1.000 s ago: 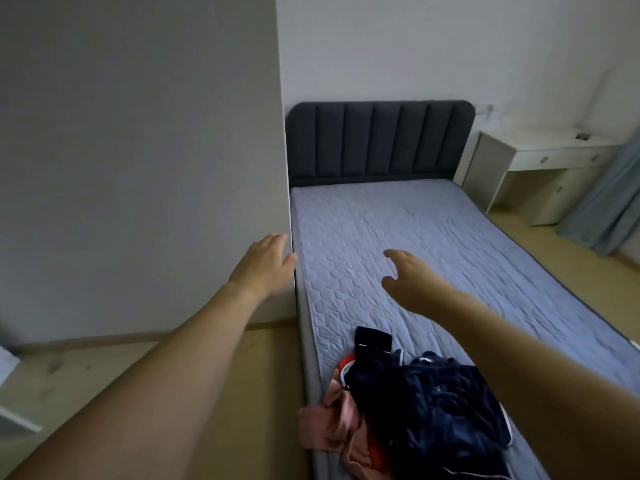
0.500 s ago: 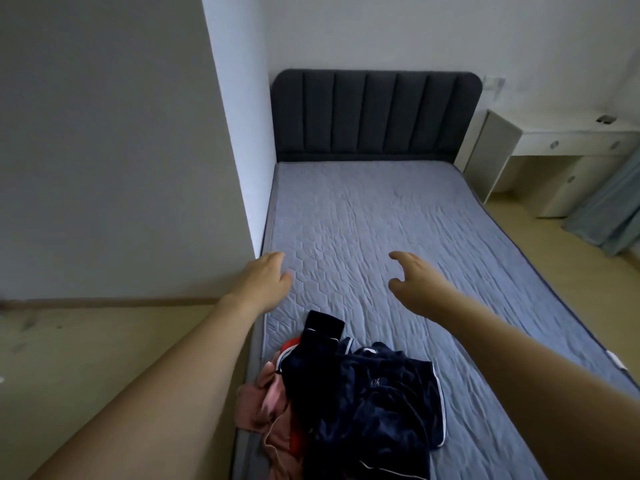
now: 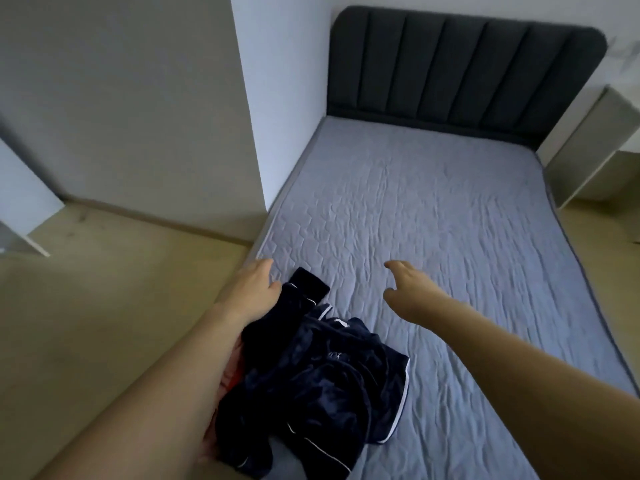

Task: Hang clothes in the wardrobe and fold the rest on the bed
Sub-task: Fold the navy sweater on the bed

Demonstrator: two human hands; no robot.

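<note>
A crumpled heap of dark navy velvety clothes with white piping (image 3: 322, 386) lies at the near left edge of the bed with its grey-blue quilted mattress (image 3: 433, 209). The left hand (image 3: 254, 289) hovers beside the heap, fingers loosely extended, holding nothing. The right hand (image 3: 412, 292) reaches over bare mattress, fingers relaxed. A dark grey padded headboard (image 3: 464, 71) closes the far end.
</note>
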